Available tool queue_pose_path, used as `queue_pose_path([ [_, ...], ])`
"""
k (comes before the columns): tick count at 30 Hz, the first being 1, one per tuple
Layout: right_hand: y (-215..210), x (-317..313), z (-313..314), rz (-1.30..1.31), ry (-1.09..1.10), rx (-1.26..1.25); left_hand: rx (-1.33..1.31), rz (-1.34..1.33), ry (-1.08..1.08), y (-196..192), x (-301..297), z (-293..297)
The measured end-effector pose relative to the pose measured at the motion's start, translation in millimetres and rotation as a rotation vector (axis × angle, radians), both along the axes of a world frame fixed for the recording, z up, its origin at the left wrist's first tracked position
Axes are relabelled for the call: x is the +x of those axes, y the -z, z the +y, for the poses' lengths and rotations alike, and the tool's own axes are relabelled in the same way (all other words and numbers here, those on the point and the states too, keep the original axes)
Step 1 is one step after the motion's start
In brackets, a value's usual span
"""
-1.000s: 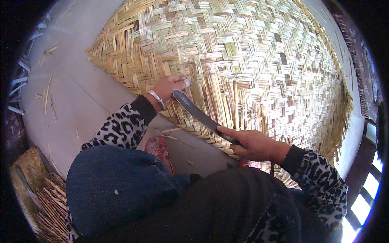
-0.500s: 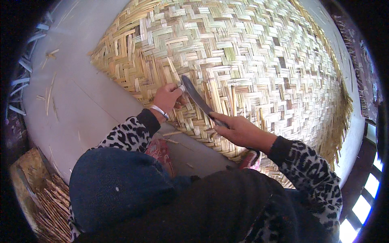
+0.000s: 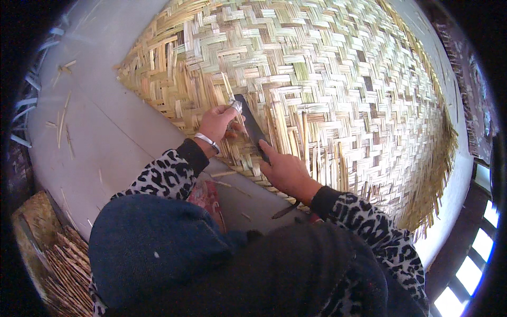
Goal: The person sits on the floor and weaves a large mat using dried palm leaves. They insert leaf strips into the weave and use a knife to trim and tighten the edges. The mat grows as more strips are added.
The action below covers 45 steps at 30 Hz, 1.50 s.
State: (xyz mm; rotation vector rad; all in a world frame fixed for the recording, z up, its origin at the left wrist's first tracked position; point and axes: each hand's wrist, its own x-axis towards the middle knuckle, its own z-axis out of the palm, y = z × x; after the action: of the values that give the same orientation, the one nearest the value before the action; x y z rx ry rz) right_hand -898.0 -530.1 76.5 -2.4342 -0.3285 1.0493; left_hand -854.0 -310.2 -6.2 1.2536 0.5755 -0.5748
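My left hand (image 3: 216, 124), with a pale bracelet at the wrist, pinches a thin pale strip of split cane (image 3: 227, 85) that points up and away. A silvery wrapping (image 3: 236, 106) shows at its fingertips. My right hand (image 3: 288, 171) grips a dark-bladed knife (image 3: 250, 117) by its handle. The blade slants up to the left, its tip close beside the strip and the left fingers. Both hands are over the near left edge of a large woven mat (image 3: 317, 79). Several loose strip ends (image 3: 304, 132) stand out from the weave beside the blade.
Grey floor (image 3: 105, 121) lies left of the mat, with scattered cane scraps (image 3: 64, 121). A bundle of thin brown sticks (image 3: 68, 269) rests at the lower left. A dark, pointed thing (image 3: 284, 211) lies below my right wrist. My denim-covered knee (image 3: 153, 248) fills the lower left.
My right hand and the knife have moved left and slightly down, bringing the blade steeper and closer to my left fingers. My left hand has barely moved and still pinches the strip.
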Motion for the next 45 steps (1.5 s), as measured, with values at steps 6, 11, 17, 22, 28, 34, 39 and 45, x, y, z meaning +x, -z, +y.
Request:
queue_pose_path([
  [6, 17.8, -8.1, 4.0, -0.064, 0.001, 0.006, 0.026, 0.005, 0.011, 5.8, 0.5, 1.5],
  [11, 23.8, -8.6, 4.3, -0.135, -0.024, 0.012, 0.005, 0.007, 0.008, 7.8, -0.5, 1.5],
  [17, 19.5, -25.4, 10.3, 0.038, 0.075, 0.065, -0.019, 0.02, -0.023, 8.3, -2.1, 3.4],
  [22, 25.7, -7.6, 7.7, -0.129, -0.023, -0.063, -0.061, 0.004, -0.042, 11.4, -1.0, 1.5],
  [28, 24.8, 7.8, 8.5, -0.103, -0.081, -0.116, -0.069, 0.064, -0.058, 0.2, -13.4, -1.2],
  [34, 20.0, 11.9, 9.6, -0.138, -0.109, -0.112, -0.131, 0.215, 0.061, -2.9, -5.9, -9.3],
  [39, 21.0, 8.7, 7.1, -0.181, -0.119, -0.091, 0.128, 0.167, 0.006, -0.7, 19.8, -10.7],
  [45, 16.5, 9.1, 9.1, -0.226, -0.157, -0.108, 0.755, -0.26, 0.489, -12.9, 8.2, -4.1],
])
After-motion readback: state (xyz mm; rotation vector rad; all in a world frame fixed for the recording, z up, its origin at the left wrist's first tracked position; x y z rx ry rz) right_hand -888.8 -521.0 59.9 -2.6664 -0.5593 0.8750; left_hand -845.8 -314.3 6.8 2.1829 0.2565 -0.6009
